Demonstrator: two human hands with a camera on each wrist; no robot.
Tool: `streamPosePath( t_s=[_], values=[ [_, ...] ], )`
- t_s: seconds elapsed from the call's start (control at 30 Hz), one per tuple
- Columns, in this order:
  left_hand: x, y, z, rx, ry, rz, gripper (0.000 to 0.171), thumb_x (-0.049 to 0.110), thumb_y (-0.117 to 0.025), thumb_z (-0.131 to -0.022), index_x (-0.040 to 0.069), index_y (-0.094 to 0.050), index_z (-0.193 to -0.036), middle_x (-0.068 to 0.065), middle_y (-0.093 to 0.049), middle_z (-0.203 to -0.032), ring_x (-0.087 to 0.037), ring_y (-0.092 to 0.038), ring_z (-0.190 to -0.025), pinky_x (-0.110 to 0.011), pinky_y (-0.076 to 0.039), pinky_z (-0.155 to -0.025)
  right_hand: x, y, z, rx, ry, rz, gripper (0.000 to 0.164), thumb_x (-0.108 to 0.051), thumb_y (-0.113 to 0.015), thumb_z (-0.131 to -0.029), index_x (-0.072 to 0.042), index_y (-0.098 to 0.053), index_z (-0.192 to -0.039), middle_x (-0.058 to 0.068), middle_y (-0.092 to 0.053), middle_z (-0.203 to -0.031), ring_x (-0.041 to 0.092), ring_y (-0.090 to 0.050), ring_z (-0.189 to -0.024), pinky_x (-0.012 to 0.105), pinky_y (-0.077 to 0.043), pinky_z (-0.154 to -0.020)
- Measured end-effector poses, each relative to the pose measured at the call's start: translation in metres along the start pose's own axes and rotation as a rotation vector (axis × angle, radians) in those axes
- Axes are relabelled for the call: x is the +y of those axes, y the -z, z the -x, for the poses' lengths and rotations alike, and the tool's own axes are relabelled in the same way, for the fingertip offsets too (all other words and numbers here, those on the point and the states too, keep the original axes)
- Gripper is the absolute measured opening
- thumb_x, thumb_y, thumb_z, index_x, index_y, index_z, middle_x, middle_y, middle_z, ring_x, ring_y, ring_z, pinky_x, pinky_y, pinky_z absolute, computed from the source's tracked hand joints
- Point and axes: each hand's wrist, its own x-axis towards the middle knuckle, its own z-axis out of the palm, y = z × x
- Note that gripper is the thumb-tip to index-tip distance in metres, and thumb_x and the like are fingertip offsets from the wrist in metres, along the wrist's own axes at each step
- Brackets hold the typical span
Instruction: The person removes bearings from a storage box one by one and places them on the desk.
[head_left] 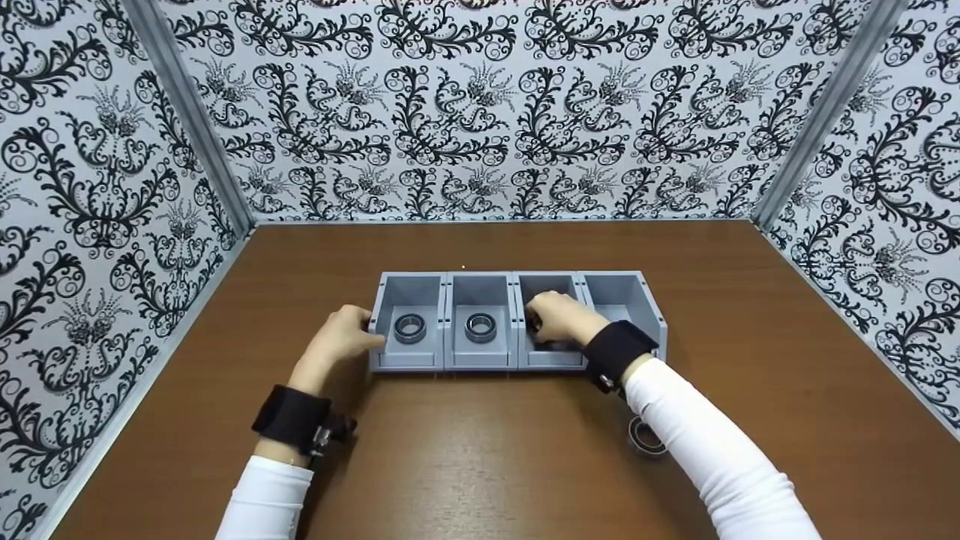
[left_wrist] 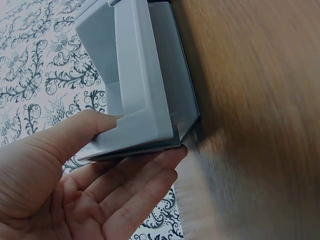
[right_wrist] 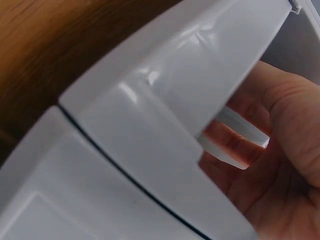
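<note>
A row of grey plastic storage bins [head_left: 409, 361] stands on the table, joined side by side. My left hand [head_left: 341, 337] grips the leftmost bin's outer side; in the left wrist view the thumb [left_wrist: 92, 122] lies over its front edge and the fingers [left_wrist: 135, 187] spread along the outside wall. A ball bearing [head_left: 410, 328] lies flat in the leftmost bin, and a second bearing [head_left: 481, 328] in the one beside it. My right hand [head_left: 559, 316] reaches into the third bin with bent fingers [right_wrist: 235, 142]. Its fingertips are hidden, so I cannot tell what they hold.
Another bearing [head_left: 646, 436] lies on the brown table [head_left: 465, 450] in front of the bins, partly covered by the right sleeve. The rightmost bin [head_left: 615, 289] is partly behind the right wrist. Patterned panels [head_left: 480, 112] enclose the table at the back and sides.
</note>
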Motion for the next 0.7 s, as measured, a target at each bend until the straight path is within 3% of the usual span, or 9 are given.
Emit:
streamPosePath(
  t_s=[0.37,0.7],
  values=[
    [-0.0017,-0.0006,-0.0036,-0.008,0.013,-0.001,0.017,0.007,-0.072,-0.08,-0.005,-0.073,-0.092,-0.004,-0.063,-0.078,-0.022,-0.054,-0.073,-0.034,-0.045,-0.07,0.0042,-0.0046,-0.0039,0.0,0.003,0.027,0.028,0.001,-0.072,-0.076,-0.013,-0.049,-0.068,-0.001,-0.048,-0.07,0.019,-0.049,-0.068,0.036,-0.043,-0.064],
    [-0.0027,-0.0004,-0.0034,-0.016,0.029,-0.007,0.016,0.007,-0.072,-0.081,-0.005,-0.072,-0.092,-0.002,-0.061,-0.076,-0.02,-0.052,-0.071,-0.031,-0.043,-0.067,0.0059,-0.006,-0.0041,0.012,0.031,0.038,0.021,-0.001,-0.076,-0.075,-0.009,-0.057,-0.072,0.003,-0.054,-0.074,0.023,-0.054,-0.072,0.044,-0.051,-0.07]
  ],
)
